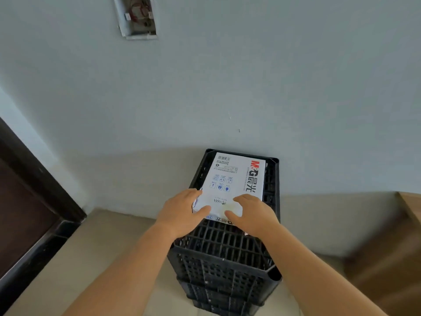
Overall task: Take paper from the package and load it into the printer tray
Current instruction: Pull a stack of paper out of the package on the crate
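A white paper package (232,181) with red and black print lies flat on top of a black slatted plastic crate (223,258) that stands against the wall. My left hand (182,210) grips the package's near left corner, thumb lying on its top. My right hand (252,213) rests on the near right end, fingers spread over the wrapper. The wrapper's near end looks crumpled under my fingers. No printer or tray is in view.
The crate seems stacked on another black crate, on a beige floor. A dark wooden door frame (34,201) runs down the left. Something brown, perhaps a cardboard box (391,252), stands at the right. An open wall box with wires (136,17) is high on the wall.
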Available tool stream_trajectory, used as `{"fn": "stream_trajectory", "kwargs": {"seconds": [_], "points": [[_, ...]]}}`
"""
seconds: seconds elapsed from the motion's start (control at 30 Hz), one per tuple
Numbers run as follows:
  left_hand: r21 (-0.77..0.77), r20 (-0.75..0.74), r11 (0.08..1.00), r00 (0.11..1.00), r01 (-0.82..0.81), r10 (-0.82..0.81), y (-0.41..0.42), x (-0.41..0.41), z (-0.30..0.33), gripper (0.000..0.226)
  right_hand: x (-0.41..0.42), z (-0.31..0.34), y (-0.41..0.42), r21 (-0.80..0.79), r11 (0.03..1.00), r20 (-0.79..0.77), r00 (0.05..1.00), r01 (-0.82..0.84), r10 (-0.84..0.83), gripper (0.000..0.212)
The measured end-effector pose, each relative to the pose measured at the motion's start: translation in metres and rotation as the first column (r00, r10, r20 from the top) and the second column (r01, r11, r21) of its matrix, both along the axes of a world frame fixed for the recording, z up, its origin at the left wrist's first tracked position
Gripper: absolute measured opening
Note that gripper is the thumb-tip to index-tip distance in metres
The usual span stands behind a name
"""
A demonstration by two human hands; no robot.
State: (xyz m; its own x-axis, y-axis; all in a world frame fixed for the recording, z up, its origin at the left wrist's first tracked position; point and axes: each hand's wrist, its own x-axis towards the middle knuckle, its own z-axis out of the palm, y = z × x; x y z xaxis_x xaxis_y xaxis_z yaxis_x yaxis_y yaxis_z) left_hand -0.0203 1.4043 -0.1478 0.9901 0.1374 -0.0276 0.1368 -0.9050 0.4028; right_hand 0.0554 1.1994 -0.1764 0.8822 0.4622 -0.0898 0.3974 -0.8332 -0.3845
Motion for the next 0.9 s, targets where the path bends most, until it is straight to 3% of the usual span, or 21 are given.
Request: {"fn": "stream_trajectory", "kwargs": {"seconds": [0.2,0.43,0.9], "points": [[-0.053,-0.054,0.991,0.991,0.122,-0.125,0.007,0.058,-0.027,0.063,0.023,-0.019,0.003,-0.018,0.986,-0.049,0.985,0.164,-0.165,0.064],[-0.109,-0.06,0.959,0.962,0.26,-0.267,0.017,0.096,-0.052,0.063,0.039,-0.039,0.026,-0.106,0.978,-0.044,0.982,0.177,-0.183,0.055],[-0.129,-0.058,0.936,0.94,0.327,-0.336,0.032,0.099,-0.062,0.061,0.051,-0.052,0.059,-0.124,0.939,-0.038,0.944,0.322,-0.329,0.023]]}}
